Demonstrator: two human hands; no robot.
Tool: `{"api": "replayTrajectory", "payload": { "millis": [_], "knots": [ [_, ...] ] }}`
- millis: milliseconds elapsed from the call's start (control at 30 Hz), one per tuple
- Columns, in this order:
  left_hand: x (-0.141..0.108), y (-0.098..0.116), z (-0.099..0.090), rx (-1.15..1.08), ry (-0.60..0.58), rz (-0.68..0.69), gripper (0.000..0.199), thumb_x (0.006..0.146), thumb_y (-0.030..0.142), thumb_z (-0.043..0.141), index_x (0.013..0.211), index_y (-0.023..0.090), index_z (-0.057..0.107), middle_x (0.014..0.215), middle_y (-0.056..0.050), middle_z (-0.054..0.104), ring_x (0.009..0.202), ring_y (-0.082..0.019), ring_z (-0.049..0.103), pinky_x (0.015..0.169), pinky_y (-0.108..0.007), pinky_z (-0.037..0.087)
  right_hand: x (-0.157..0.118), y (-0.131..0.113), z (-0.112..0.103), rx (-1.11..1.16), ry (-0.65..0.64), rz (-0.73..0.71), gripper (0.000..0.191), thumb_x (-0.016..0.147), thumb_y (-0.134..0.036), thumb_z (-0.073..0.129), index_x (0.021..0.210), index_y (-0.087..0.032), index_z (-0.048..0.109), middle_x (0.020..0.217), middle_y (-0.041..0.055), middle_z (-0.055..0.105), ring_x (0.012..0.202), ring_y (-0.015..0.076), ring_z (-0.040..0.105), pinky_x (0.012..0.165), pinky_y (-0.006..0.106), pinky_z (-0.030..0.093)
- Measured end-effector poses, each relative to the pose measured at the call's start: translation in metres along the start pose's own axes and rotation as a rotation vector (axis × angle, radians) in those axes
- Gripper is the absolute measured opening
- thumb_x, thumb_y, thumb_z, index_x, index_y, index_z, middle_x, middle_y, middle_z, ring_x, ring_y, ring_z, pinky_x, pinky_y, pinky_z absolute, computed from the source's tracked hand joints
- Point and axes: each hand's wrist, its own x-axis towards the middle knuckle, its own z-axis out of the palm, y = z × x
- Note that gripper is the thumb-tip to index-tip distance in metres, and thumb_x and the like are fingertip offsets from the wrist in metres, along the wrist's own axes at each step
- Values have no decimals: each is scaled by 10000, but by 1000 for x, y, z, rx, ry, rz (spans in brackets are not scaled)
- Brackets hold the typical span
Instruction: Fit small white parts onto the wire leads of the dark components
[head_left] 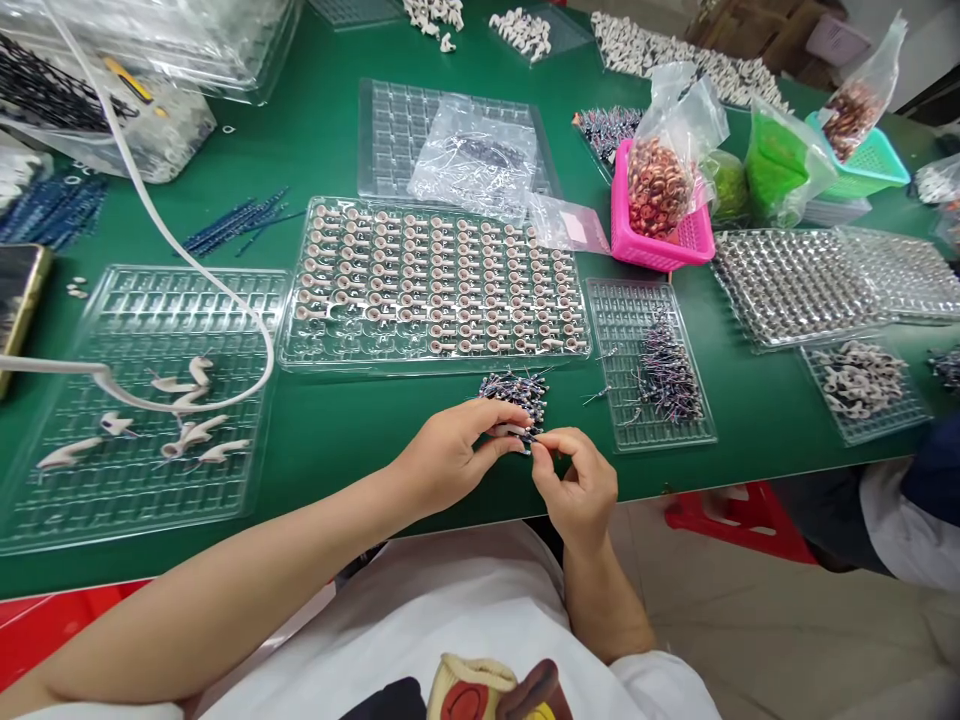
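My left hand (457,450) is closed, pinching a small white plastic shell (510,429) between thumb and fingers. Against its end, the fingertips of my right hand (577,480) are pinched on a tiny dark wired part (531,437), partly hidden by the fingers. Just behind both hands lies a pile of small wired components (517,388). Beyond it is a clear tray (360,345) with rows of beige stemmed earphone shells (439,270). To the right, another clear tray (622,425) carries a heap of wired parts (667,375).
At left, a tray (97,510) holds several wired shells under a looping white cable (161,225). A pink basket (667,250) of copper-coloured parts stands back right. Stacked trays (795,285) sit at right. A co-worker's sleeve (915,520) is at the right edge, beside a red stool (735,520).
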Motion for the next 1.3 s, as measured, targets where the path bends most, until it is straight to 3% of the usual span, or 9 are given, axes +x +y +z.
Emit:
{"api": "replayTrajectory", "payload": {
  "millis": [167, 733, 1067, 1300],
  "knots": [
    [0, -3, -1, 118, -34, 107, 176, 932, 239, 562, 1073, 218, 666, 988, -49, 722, 934, -196, 655, 852, -305, 513, 0, 1, 0, 3, -34, -3, 83, 860, -145, 627, 868, -222, 657, 799, 12, 695, 701, 148, 648, 651, 290, 522],
    [1, -5, 0, 221, -81, 187, 195, 953, 250, 546, 1098, 200, 666, 962, -74, 704, 913, -218, 624, 861, -339, 460, -1, 8, 1, 57, -71, -137, 234, 890, -120, 633, 1079, -251, 679, 954, 50, 754, 821, 184, 709, 721, 352, 550],
    [-1, -7, 2, 226, -11, 290, 190, 956, 236, 570, 1131, 181, 623, 963, -70, 716, 885, -194, 641, 851, -318, 467, -2, 7, -2, 155, -79, -63, 270, 870, -111, 666, 1093, -261, 687, 986, 50, 756, 876, 194, 713, 750, 360, 574],
    [-1, -12, 5, 265, 62, 417, 202, 961, 198, 569, 1161, 173, 589, 935, -55, 716, 836, -173, 655, 796, -309, 488, -2, 7, -2, 154, -70, -86, 255, 863, -81, 663, 1059, -242, 693, 954, 51, 752, 846, 190, 706, 728, 350, 561]
  ]
}}
